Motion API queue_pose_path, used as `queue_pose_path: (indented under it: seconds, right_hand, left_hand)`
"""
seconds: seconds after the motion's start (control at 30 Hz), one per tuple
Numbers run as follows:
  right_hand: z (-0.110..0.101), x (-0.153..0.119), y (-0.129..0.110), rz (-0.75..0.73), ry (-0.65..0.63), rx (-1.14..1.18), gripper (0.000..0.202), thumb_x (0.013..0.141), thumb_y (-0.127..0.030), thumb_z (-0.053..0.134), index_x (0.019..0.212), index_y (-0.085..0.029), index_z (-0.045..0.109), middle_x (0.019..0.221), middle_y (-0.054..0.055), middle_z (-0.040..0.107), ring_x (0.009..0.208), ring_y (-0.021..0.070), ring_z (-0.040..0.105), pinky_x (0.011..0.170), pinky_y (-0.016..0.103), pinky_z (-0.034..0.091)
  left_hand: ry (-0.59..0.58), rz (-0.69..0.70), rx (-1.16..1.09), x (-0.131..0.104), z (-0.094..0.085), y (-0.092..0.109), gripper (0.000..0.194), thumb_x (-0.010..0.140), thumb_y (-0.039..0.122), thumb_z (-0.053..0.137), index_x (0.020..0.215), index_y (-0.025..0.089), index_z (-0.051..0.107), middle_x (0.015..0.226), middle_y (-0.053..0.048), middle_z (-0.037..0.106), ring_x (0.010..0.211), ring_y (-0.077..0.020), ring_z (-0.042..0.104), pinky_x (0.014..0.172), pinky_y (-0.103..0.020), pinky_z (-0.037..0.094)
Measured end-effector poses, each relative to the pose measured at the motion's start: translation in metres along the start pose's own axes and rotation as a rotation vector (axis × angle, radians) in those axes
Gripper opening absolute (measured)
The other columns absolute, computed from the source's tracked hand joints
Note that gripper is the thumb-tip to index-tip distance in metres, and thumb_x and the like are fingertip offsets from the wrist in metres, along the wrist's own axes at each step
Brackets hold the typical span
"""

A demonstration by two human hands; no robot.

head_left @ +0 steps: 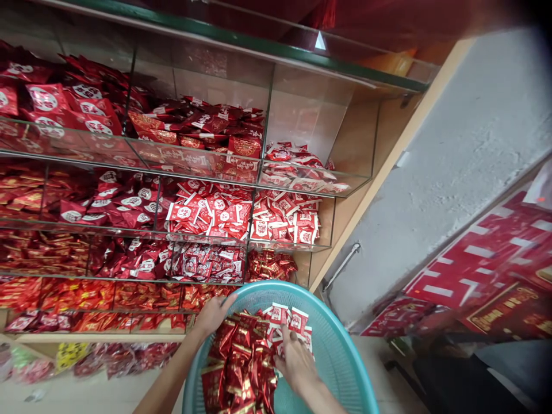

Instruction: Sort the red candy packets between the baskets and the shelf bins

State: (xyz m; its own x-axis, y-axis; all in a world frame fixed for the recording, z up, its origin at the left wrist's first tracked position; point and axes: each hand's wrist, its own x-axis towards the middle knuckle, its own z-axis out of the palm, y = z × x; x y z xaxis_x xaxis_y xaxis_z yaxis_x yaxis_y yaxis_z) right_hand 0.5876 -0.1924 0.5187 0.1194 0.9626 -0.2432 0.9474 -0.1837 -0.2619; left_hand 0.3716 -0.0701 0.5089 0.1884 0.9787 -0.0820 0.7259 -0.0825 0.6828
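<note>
A turquoise plastic basket [345,351] stands at the lower middle of the view. Larger shiny dark red packets with gold marks [241,368] fill its left side. Small red-and-white packets [298,319] lie toward the back of the basket. At the basket's back left rim, my left hand [214,313] is closed on the edge. My right hand [297,362] reaches inside over the small red-and-white packets, index finger and thumb apart and touching them. The other fingers of that hand are partly hidden.
Glass-fronted shelves [207,233] full of red packets in divided compartments rise beyond the basket. A wooden side panel [362,207] borders a grey wall [457,155] on the right. Red printed sheets [470,253] and a dark chair-like object [457,374] are at right. Bagged goods [125,359] lie below the shelves.
</note>
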Motion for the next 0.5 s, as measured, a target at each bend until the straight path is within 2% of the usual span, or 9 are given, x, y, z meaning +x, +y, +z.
queue_pose_path:
  seconds: [0.33,0.43,0.5]
  right_hand:
    - [0.010,0.000,0.000,-0.019,0.004,0.065,0.056,0.077,-0.018,0.048,0.132,-0.017,0.033,0.111,0.014,0.056,0.095,0.0274,0.057,0.080,0.035,0.043]
    - [0.000,0.001,0.001,-0.015,-0.002,0.008,0.049,0.079,-0.021,0.046,0.127,-0.018,0.040,0.105,0.013,0.059,0.094,0.0291,0.058,0.079,0.038,0.042]
    - [-0.016,0.002,0.002,-0.024,0.017,-0.028,0.042,0.081,-0.025,0.045,0.122,-0.017,0.045,0.099,0.013,0.062,0.093,0.0295,0.058,0.077,0.038,0.042]
  left_hand:
    - [-0.014,-0.007,-0.025,0.003,0.003,-0.001,0.054,0.076,0.063,0.028,0.053,0.018,0.047,0.049,0.003,0.045,0.051,-0.0128,0.045,0.053,-0.022,0.030]
    - [-0.009,-0.001,-0.045,0.004,0.005,-0.004,0.054,0.076,0.062,0.029,0.056,0.018,0.051,0.050,0.002,0.047,0.053,-0.0133,0.046,0.055,-0.023,0.032]
    - [-0.031,0.002,-0.058,0.005,0.006,-0.006,0.054,0.077,0.061,0.029,0.059,0.018,0.055,0.052,0.001,0.051,0.054,-0.0139,0.047,0.055,-0.023,0.033]
